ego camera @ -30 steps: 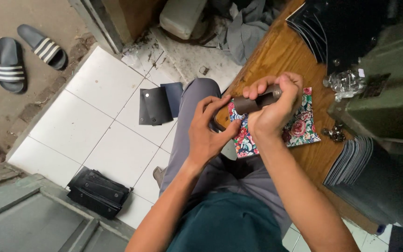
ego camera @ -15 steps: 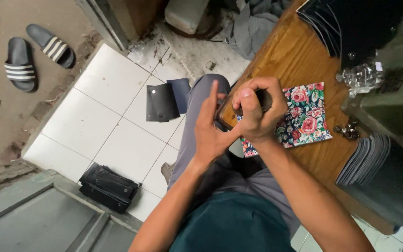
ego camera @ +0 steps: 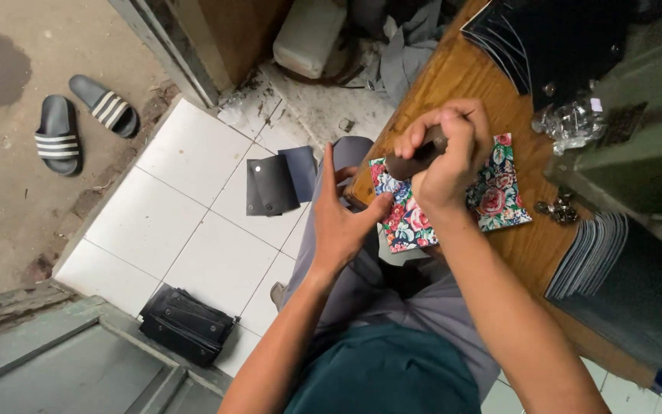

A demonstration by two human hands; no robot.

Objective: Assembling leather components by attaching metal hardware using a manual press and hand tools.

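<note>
Right hand fists a dark tool above floral cloth at the desk edge.

The right hand (ego camera: 450,157) has a closed grip around a dark cylindrical tool (ego camera: 415,157), held over the floral cloth (ego camera: 499,201) on the wooden desk (ego camera: 461,77). The left hand (ego camera: 342,222) is open, fingers spread, thumb touching the cloth's near edge. Dark leather pieces (ego camera: 276,182) lie on the tiled floor (ego camera: 185,176).

I see my left hand (ego camera: 346,222) has come off the dark piece (ego camera: 415,159) and now hangs open at frame centre, while my right hand (ego camera: 446,157) has carried that piece (gripped in a fist) up over the floral cloth (ego camera: 499,203) toward the upper right.
</note>
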